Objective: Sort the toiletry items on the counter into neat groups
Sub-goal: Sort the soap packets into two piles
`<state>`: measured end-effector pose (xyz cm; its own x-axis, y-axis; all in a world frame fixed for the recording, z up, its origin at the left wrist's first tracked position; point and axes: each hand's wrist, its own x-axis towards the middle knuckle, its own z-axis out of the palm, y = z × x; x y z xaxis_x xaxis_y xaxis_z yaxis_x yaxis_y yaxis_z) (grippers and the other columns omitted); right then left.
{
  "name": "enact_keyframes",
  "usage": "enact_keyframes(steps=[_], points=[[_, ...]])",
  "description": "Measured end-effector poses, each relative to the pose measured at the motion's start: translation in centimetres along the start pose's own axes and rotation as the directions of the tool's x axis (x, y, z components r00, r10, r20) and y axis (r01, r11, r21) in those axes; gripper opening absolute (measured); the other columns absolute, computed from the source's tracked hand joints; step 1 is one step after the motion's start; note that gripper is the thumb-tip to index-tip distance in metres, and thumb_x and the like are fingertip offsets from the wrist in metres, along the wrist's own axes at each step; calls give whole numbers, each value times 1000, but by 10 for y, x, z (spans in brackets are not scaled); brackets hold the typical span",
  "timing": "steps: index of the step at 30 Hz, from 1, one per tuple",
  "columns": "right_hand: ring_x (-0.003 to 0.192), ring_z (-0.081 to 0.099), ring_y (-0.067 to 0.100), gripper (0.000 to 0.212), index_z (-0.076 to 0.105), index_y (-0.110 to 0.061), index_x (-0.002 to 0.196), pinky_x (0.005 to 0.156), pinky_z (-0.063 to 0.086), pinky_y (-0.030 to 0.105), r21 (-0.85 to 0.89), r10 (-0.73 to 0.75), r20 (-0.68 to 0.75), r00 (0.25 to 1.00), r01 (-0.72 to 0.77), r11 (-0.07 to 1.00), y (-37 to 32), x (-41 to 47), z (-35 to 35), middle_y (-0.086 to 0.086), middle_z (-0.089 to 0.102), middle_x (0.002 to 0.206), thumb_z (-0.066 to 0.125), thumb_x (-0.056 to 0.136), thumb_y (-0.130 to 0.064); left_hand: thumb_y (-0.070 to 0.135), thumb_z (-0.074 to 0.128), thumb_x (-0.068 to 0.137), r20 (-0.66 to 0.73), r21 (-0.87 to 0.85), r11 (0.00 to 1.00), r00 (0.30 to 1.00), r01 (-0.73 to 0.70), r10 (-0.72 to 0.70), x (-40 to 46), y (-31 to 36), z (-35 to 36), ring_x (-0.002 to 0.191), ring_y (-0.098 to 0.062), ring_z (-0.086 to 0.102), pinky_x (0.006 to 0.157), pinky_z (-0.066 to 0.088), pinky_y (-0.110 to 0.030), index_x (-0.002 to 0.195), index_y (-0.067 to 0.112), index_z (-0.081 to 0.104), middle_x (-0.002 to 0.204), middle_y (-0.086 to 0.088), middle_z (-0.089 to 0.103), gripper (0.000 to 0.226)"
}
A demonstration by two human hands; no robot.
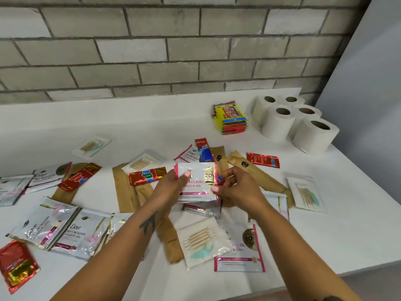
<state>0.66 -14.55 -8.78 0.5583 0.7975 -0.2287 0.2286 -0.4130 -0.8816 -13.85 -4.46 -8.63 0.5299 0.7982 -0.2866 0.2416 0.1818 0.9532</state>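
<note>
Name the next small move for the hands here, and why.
Probably add another sachet: both the left hand and right hand hold a stack of silver-and-pink conditioner sachets, while matching silver sachets lie scattered at the counter's left.

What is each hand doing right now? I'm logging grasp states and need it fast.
Left hand: closed on the left edge of a stack of Dove sachets.
Right hand: closed on the stack's right edge.

Bathroom-like counter (152, 118), tiled wall (152, 51)
</note>
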Motion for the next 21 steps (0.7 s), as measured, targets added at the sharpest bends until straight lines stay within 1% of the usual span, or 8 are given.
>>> enact_keyframes(steps=[2, 5, 7, 11, 15, 17, 19, 21], points=[[87, 60, 14, 38, 56, -25, 104, 66, 49, 25, -334, 22, -29, 999, -31, 942, 6, -1, -29, -6, 60, 98, 78, 74, -21, 24, 45, 98, -35, -10, 1000, 999, 8, -8, 3, 1, -1, 92, -21, 65, 88, 53, -39, 121, 15, 51, 95, 0, 67, 26], [108, 50, 21, 53, 51, -26, 117, 85, 48, 33, -779, 74, -73, 995, -103, 618, 22, -4, -64, 1, 56, 115, 78, 71, -25, 23, 44, 98, -84, -31, 999, 996, 6, -9, 6, 1, -5, 87, -18, 65, 81, 53, -35, 125, 14, 49, 94, 0, 66, 29], [114, 46, 23, 63, 46, -22, 123, 90, 47, 36, -846, 126, -66, 990, -122, 519, 34, -5, -71, 4, 52, 117, 79, 70, -27, 23, 43, 98, -108, -52, 999, 994, -5, -1, 6, 1, -6, 86, -18, 65, 77, 54, -33, 126, 13, 48, 94, -1, 66, 30], [115, 44, 23, 69, 47, -21, 122, 90, 44, 36, -886, 103, -37, 994, -81, 457, 43, -3, -74, 3, 53, 117, 82, 65, -36, 19, 42, 99, -149, -73, 997, 989, -37, 26, 5, 1, -9, 79, -14, 63, 64, 51, -26, 118, 15, 49, 89, 2, 64, 21], [120, 40, 26, 64, 54, -24, 116, 99, 35, 40, -948, 102, -38, 994, -68, 312, 40, 2, -77, 3, 53, 116, 79, 63, -48, 18, 45, 97, -207, -94, 995, 978, -19, -1, 4, -1, -25, 95, -27, 66, 92, 51, -48, 107, 16, 57, 100, -5, 69, 15], [112, 49, 23, 56, 56, -25, 107, 95, 38, 37, -926, 136, -33, 990, -82, 368, 33, 4, -83, -1, 57, 107, 81, 61, -46, 17, 46, 96, -228, -138, 990, 973, -2, -30, 7, -2, -37, 97, -30, 66, 95, 49, -51, 95, 22, 57, 100, -7, 69, 13], [92, 60, 18, 41, 58, -27, 90, 81, 47, 28, -838, 188, 32, 982, -76, 540, 19, 3, -91, -3, 65, 97, 85, 60, -35, 16, 48, 95, -235, -193, 981, 969, 33, -79, 11, -4, -49, 98, -34, 66, 96, 48, -54, 93, 21, 58, 100, -11, 70, 12], [83, 64, 17, 35, 62, -27, 83, 75, 52, 29, -710, 168, 94, 981, -52, 702, 2, 3, -96, -1, 70, 92, 87, 59, -25, 13, 49, 93, -226, -280, 958, 966, 57, -123, 16, -6, -59, 99, -37, 66, 96, 46, -58, 98, 16, 60, 103, -15, 71, 13]])
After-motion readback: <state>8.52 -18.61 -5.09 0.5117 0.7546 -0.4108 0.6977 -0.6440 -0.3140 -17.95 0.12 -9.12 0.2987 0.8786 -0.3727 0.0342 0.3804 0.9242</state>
